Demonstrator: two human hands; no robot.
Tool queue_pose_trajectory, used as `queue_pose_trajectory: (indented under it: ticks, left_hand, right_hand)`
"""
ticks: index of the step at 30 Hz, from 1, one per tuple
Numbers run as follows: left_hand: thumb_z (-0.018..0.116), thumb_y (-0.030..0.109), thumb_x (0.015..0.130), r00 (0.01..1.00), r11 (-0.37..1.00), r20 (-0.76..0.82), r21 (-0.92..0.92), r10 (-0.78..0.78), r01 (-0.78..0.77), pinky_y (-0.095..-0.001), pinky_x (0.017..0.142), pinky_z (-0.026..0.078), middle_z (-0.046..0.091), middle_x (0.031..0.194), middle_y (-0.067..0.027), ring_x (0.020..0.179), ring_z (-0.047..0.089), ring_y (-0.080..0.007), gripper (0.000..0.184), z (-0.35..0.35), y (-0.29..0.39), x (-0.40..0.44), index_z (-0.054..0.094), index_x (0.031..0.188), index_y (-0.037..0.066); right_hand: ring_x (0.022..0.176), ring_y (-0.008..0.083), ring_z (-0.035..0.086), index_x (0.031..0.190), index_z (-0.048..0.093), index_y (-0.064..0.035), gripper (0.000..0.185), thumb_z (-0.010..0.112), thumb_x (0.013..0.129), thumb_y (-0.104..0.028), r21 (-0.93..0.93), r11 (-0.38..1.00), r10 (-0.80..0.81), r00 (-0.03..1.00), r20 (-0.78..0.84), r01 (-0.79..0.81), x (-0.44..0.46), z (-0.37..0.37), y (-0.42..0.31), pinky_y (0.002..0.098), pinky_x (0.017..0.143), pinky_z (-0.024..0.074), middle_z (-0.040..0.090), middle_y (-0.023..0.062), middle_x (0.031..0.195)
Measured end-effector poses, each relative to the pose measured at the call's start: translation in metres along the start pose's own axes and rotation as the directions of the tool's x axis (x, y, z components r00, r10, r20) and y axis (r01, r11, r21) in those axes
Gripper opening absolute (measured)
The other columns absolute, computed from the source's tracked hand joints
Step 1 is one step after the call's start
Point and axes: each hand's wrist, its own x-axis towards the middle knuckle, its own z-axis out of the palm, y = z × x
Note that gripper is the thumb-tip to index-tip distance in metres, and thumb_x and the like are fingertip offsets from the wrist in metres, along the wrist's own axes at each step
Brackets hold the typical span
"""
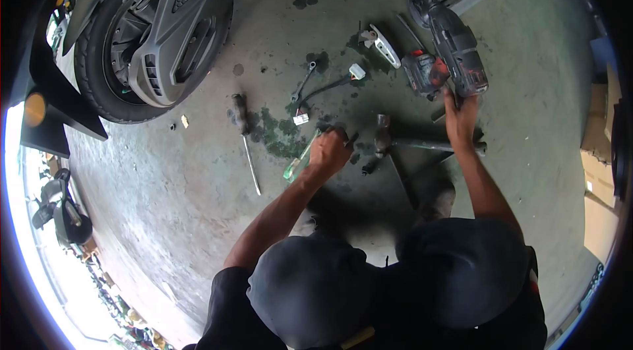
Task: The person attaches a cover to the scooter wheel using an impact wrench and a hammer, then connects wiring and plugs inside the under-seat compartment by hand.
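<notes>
My left hand [331, 151] is closed in a fist low over the floor. A short dark piece [353, 140] sticks out on its right side, but what the fist holds is mostly hidden. Beside the wrist, a clear green strip [295, 167] runs up toward the fingers. At the upper right my right hand [461, 118] is closed round the rear end of a black and red cordless angle grinder [455, 40], its fingertips hidden beneath it. Just below that hand lies a hammer [383, 138], its handle pointing right. A wire with white connectors [357, 72] rests ahead of my left hand.
A screwdriver [242, 126] and a wrench [304, 81] lie on the stained concrete floor [178, 178]. Near the grinder are a silver lever-like part [385, 47] and a red-black tool piece [422, 74]. A scooter's wheel [89, 66] stands upper left; cardboard boxes [599, 178] line the right edge.
</notes>
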Motion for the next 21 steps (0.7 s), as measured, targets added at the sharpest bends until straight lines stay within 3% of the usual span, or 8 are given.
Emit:
queue_pose_trajectory:
  ticks: [2, 4, 6, 10, 12, 16, 17, 21]
  left_hand:
    - [0.073, 0.025, 0.079, 0.997, 0.975, -0.006, -0.213, -0.073, 0.07, -0.0403, 0.074, 0.054, 0.068, 0.087, -0.0193, 0.083, 0.069, -0.0322, 0.03, -0.028, 0.012, 0.011, 0.066, 0.087, -0.004]
    - [0.072, 0.022, 0.079, 0.99, 0.9, 0.025, -0.413, -0.139, 0.137, -0.0384, 0.073, 0.053, 0.07, 0.081, -0.0183, 0.078, 0.07, -0.0301, 0.026, -0.062, 0.028, 0.022, 0.068, 0.084, -0.003]
    - [0.073, 0.023, 0.079, 0.997, 0.78, 0.005, -0.622, -0.081, 0.067, -0.0355, 0.068, 0.05, 0.069, 0.078, -0.017, 0.071, 0.066, -0.022, 0.028, -0.096, 0.046, 0.035, 0.069, 0.085, -0.005]
    - [0.073, 0.021, 0.08, 0.997, 0.665, -0.067, -0.747, -0.044, -0.022, -0.0329, 0.064, 0.048, 0.067, 0.075, -0.014, 0.069, 0.06, -0.0158, 0.031, -0.146, 0.076, 0.047, 0.068, 0.087, -0.009]
    - [0.073, 0.017, 0.079, 0.981, 0.493, -0.193, -0.856, -0.022, -0.157, -0.0326, 0.065, 0.048, 0.067, 0.075, -0.0132, 0.069, 0.059, -0.0158, 0.03, -0.161, 0.075, 0.058, 0.067, 0.084, -0.011]
    - [0.074, 0.025, 0.086, 0.92, 0.439, -0.32, -0.877, -0.227, -0.196, -0.0281, 0.057, 0.042, 0.061, 0.073, -0.0031, 0.065, 0.051, -0.0099, 0.031, -0.207, 0.069, 0.063, 0.068, 0.09, -0.005]
    - [0.071, 0.034, 0.09, 0.91, 0.385, -0.339, -0.893, -0.24, -0.231, -0.0227, 0.051, 0.034, 0.048, 0.069, 0.0041, 0.059, 0.042, -0.0049, 0.036, -0.21, 0.059, 0.069, 0.064, 0.098, 0.0]
    - [0.068, 0.032, 0.092, 0.887, 0.297, -0.359, -0.915, -0.289, -0.273, -0.0227, 0.049, 0.034, 0.048, 0.065, 0.0037, 0.054, 0.042, -0.0056, 0.032, -0.23, 0.033, 0.084, 0.064, 0.099, 0.001]
  right_hand:
    - [0.084, 0.0205, 0.064, 0.109, 0.059, 0.0001, 0.024, 0.065, 0.09, -0.011, 0.018, 0.948, 0.309, 0.931, 0.193, -0.318, -0.027, -0.014, -0.01, 0.035, 0.077, 0.0505, 0.067, 0.0109, 0.095]
    - [0.075, 0.0192, 0.064, 0.106, 0.057, 0.0006, 0.024, 0.067, 0.089, -0.014, -0.011, 0.975, 0.188, 0.792, 0.581, -0.223, -0.038, -0.017, -0.041, 0.0356, 0.071, 0.0512, 0.066, 0.0107, 0.086]
    - [0.075, 0.0216, 0.065, 0.102, 0.057, 0.0008, 0.028, 0.069, 0.089, -0.02, 0.105, 0.987, 0.007, 0.685, 0.729, -0.122, -0.027, -0.003, -0.089, 0.0363, 0.071, 0.0514, 0.066, 0.0124, 0.084]
    - [0.08, 0.0151, 0.062, 0.102, 0.058, 0.0009, 0.026, 0.07, 0.09, -0.019, 0.029, 0.989, 0.059, 0.567, 0.821, -0.146, 0.016, 0.039, -0.132, 0.0326, 0.071, 0.0503, 0.065, 0.0098, 0.088]
    - [0.08, 0.0184, 0.063, 0.102, 0.058, 0.0023, 0.03, 0.071, 0.088, -0.02, 0.028, 0.999, -0.037, 0.566, 0.824, 0.025, 0.042, 0.057, -0.152, 0.0353, 0.071, 0.0507, 0.066, 0.0111, 0.088]
    - [0.077, 0.0217, 0.065, 0.104, 0.06, 0.0036, 0.035, 0.07, 0.087, -0.026, -0.101, 0.992, 0.041, 0.571, 0.82, 0.073, 0.102, 0.107, -0.187, 0.036, 0.071, 0.0508, 0.067, 0.0137, 0.087]
    - [0.076, 0.0195, 0.065, 0.103, 0.061, 0.0022, 0.035, 0.069, 0.088, -0.028, -0.066, 0.996, 0.084, 0.559, 0.825, -0.052, 0.118, 0.118, -0.202, 0.0342, 0.069, 0.0504, 0.068, 0.0122, 0.086]
    - [0.072, 0.0123, 0.064, 0.099, 0.064, -0.0037, 0.029, 0.067, 0.089, -0.031, 0.062, 0.936, 0.167, 0.591, 0.789, -0.347, 0.166, 0.168, -0.244, 0.0275, 0.06, 0.0471, 0.068, 0.0052, 0.083]
